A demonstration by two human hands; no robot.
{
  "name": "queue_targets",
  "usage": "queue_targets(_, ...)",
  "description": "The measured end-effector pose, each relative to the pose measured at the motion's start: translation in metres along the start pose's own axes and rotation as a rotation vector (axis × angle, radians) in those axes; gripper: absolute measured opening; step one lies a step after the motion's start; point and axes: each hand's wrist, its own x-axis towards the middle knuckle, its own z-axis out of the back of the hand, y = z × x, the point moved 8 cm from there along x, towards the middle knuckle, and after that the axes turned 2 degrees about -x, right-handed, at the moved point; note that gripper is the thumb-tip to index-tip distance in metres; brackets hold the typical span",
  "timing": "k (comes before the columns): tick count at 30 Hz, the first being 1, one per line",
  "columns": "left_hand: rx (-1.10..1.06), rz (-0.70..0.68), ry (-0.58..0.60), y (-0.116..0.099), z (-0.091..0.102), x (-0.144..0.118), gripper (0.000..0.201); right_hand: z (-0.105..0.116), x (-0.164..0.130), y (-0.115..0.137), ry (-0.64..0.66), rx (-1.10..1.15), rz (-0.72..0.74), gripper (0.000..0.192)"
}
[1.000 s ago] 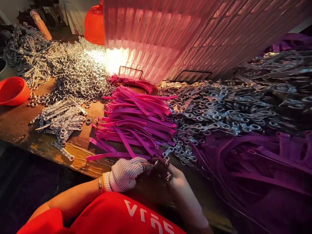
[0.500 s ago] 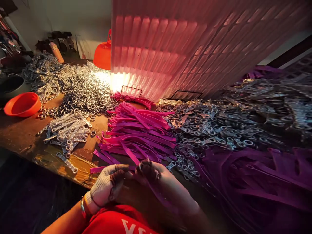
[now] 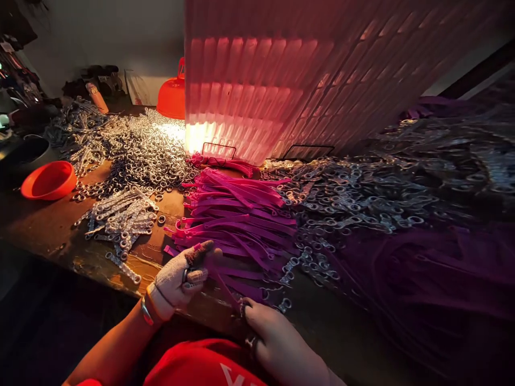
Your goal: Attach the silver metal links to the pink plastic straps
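Lamplight falls across a wooden table (image 3: 40, 225), where a red bowl (image 3: 48, 182) sits at left. Next come silver pieces (image 3: 120, 214) in a small pile, with a red lamp (image 3: 171, 99) behind. Near the front edge, the gloved left hand (image 3: 177, 281) pinches a purple strap (image 3: 226, 290) between thumb and forefinger. Slanting down past a heap of pink straps (image 3: 241, 228), it reaches the right hand (image 3: 269, 327), whose thumb and forefinger press together on it. Silver clips (image 3: 354, 193) spread farther right.
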Motion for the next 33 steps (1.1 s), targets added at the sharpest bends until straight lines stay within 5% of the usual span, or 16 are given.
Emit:
queue_targets(3, 0.143, 0.004, 0.077, -0.004, -0.019, -0.009, 0.049, 0.006, -0.001, 0.005, -0.048, 0.086, 0.038, 0.032)
queue_targets(6, 0.357, -0.08, 0.082, -0.006, -0.028, -0.005, 0.04, 0.037, -0.002, 0.01, -0.284, 0.1, 0.031, 0.032)
queue_targets(10, 0.634, -0.118, 0.041, 0.004, -0.028, 0.01, 0.043, 0.063, 0.001, 0.019, -0.458, -0.113, 0.005, 0.037)
queue_targets(18, 0.914, -0.072, 0.118, 0.005, -0.042, 0.023, 0.046, 0.057, 0.023, 0.025, -0.376, -0.77, -0.208, 0.017)
queue_targets(23, 1.223, -0.232, 0.271, 0.003, -0.058, 0.027, 0.018, 0.059, 0.016, 0.024, -0.565, -0.835, -0.108, 0.014)
queue_targets(26, 1.243, -0.255, 0.334, 0.011, -0.057, 0.034, 0.024, 0.063, 0.006, 0.013, -0.685, -0.801, -0.111, 0.017)
queue_targets(30, 0.997, -0.136, 0.274, 0.021, -0.048, 0.046, 0.029, 0.058, 0.004, -0.003, -0.548, -0.746, -0.088, 0.028)
queue_targets(33, 1.046, -0.178, 0.25, 0.026, -0.047, 0.047, 0.025, 0.052, 0.007, -0.018, -0.384, -0.7, -0.119, 0.034)
